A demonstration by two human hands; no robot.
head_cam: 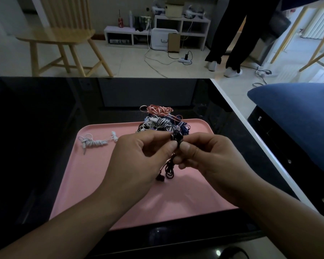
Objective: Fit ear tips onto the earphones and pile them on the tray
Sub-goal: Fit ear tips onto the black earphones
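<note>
- Pink plastic was the tray [94,176], which filled the lower middle of the head view and lay on a black glossy table [36,146].
- Above the centre of the tray, the left hand [138,157] and the right hand [206,157] met. The thumb and forefinger of each hand were curled and pinched the same small dark earbud [176,137] between them.
- It seemed that an ear tip was being pressed onto this earbud, but the piece was too small and dark to tell if the tip was already seated.
- The dark cable [168,169] of this earphone hung down between the hands in a bundle, and its second bud [160,178] dangled close to the tray surface.
- At the far edge of the tray, in the upper middle, a pile of earphones [161,122] in orange, white, black and blue lay tangled together. I judged these as finished ones, though their tips could not be seen.
- At the left part of the tray, one white earphone [95,143] lay alone, wound up, well apart from the pile. It probably still waited for its turn.
- So the work looked well advanced: the dark pair in the hands and perhaps the white one remained.
- In the upper part of the frame, a wooden chair [64,34] and a standing person's legs [232,43] were visible.
</note>
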